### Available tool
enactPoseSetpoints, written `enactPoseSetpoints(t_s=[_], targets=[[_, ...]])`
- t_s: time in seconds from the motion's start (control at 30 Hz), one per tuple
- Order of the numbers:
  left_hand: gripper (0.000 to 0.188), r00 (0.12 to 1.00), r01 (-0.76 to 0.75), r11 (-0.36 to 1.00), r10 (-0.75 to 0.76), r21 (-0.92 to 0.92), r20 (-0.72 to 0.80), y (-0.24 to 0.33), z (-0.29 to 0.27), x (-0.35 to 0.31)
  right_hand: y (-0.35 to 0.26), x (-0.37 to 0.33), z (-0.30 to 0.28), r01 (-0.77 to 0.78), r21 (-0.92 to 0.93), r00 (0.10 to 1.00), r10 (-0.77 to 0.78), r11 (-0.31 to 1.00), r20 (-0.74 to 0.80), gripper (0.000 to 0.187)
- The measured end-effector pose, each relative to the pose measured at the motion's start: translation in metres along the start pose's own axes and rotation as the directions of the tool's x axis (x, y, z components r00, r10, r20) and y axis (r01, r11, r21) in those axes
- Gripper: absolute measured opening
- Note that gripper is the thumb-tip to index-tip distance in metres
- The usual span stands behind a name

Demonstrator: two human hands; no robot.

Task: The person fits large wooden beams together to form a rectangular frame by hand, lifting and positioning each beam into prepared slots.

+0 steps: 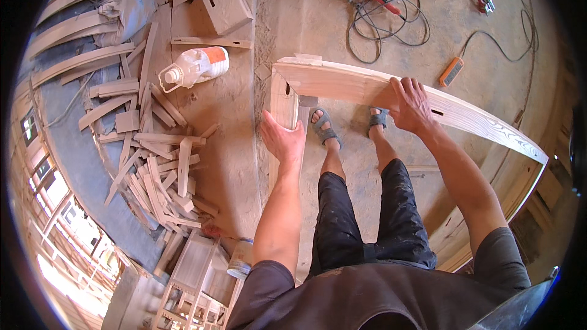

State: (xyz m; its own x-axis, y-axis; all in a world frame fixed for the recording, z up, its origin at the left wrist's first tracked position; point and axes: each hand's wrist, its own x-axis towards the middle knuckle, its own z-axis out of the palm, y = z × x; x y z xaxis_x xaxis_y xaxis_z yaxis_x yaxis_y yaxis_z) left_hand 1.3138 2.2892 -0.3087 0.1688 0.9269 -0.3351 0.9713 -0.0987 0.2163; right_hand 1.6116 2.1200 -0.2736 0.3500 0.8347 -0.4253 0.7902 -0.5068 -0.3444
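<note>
The long curved plank [428, 107] runs out both ways under my right hand [411, 109], whose fingers lie spread flat on its top face, pressing, not closed around it. The upright post [284, 105] meets the plank's end just beyond my left hand [282, 140], whose fingers wrap its lower side. Only palm pressure steadies that plank, so I reckon it could slide off the post and drop towards my sandalled feet [324, 127], directly below my fingertips. The glue jug [197, 66] lies well off left.
</note>
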Motion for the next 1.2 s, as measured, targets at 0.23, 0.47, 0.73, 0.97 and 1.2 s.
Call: enactPoseSetpoints(t_s=[0.23, 0.47, 0.73, 0.97, 1.2], targets=[[0.088, 0.999, 0.045, 0.999, -0.045, 0.002, -0.016, 0.002, 0.004, 0.001, 0.019, 0.001, 0.032, 0.081, -0.045, 0.98, -0.088, 0.996, -0.178, 0.071], [0.079, 0.998, 0.045, 0.998, -0.043, 0.035, -0.056, 0.002, 0.008, 0.001, 0.019, 0.003, 0.032, 0.094, -0.066, 0.975, -0.106, 0.993, -0.196, 0.07], [0.078, 0.998, 0.029, 0.999, -0.031, -0.043, -0.053, 0.0, 0.001, 0.001, 0.017, 0.004, 0.032, 0.097, -0.068, 0.978, -0.108, 0.993, -0.18, 0.068], [0.083, 0.997, 0.079, 0.995, -0.078, -0.057, 0.028, 0.005, -0.004, 0.002, 0.023, 0.004, 0.035, 0.117, -0.057, 0.977, -0.125, 0.992, -0.174, 0.071], [0.081, 0.997, 0.074, 0.997, -0.073, -0.032, 0.038, 0.005, -0.006, 0.004, 0.022, 0.006, 0.033, 0.154, -0.034, 0.962, -0.158, 0.988, -0.221, 0.07]])
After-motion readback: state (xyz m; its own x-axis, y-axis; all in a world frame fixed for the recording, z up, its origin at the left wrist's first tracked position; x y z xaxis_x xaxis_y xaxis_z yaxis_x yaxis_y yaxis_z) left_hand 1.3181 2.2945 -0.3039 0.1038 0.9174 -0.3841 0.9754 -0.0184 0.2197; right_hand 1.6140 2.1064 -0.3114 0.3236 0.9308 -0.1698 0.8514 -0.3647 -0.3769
